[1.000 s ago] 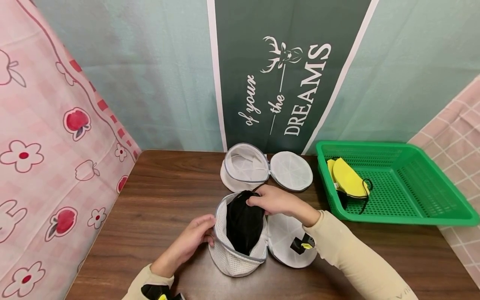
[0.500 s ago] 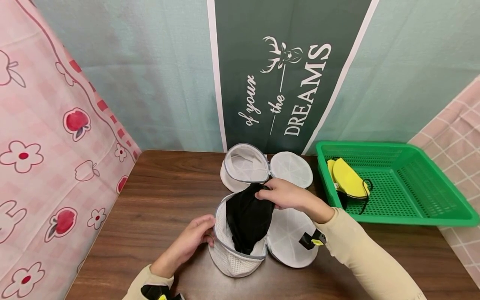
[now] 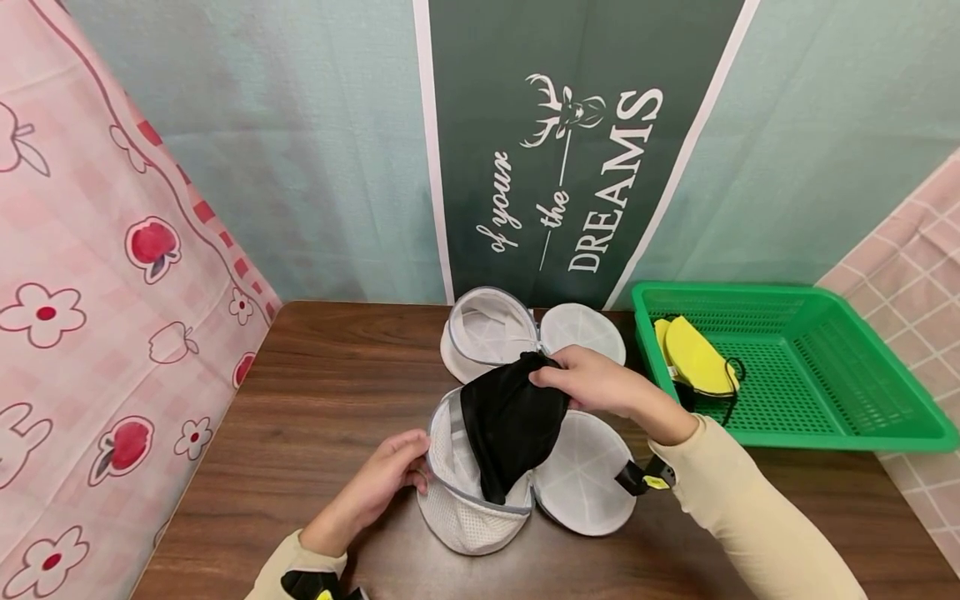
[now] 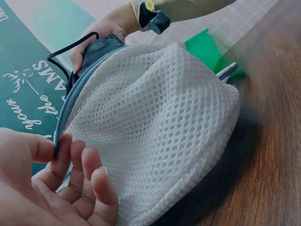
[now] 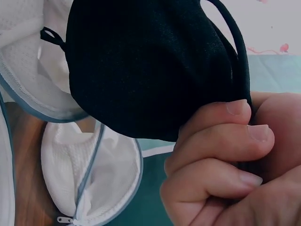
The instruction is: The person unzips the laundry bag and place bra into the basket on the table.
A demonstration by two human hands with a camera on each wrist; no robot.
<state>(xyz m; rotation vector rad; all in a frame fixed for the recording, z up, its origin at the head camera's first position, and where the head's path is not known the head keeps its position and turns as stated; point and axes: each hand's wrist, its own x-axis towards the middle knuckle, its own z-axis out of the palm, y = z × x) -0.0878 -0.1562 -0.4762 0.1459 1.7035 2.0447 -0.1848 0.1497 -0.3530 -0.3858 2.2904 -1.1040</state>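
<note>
My right hand point(image 3: 588, 379) grips the top of a black bra point(image 3: 513, 421), seemingly folded cup on cup. Its lower end is still inside the mouth of a white mesh laundry bag point(image 3: 472, 525) with a grey zipper rim. In the right wrist view, the fingers curl over the edge of the smooth black cloth, where a thin strap point(image 5: 240, 52) loops up. My left hand point(image 3: 390, 471) pinches the bag's rim on its left side, thumb against forefinger in the left wrist view. The bag's round lid point(image 3: 585, 479) lies folded open to the right.
Behind stands a second mesh bag point(image 3: 468, 367), its lid point(image 3: 581, 333) open beside it. A green plastic basket point(image 3: 795, 437) at the right holds a yellow garment point(image 3: 697, 354) with black straps. The wooden table point(image 3: 322, 392) meets a curtain at the back.
My right hand has moved up and to the right, drawing the black bra partway out of the mesh bag. The left hand keeps its place on the rim.
</note>
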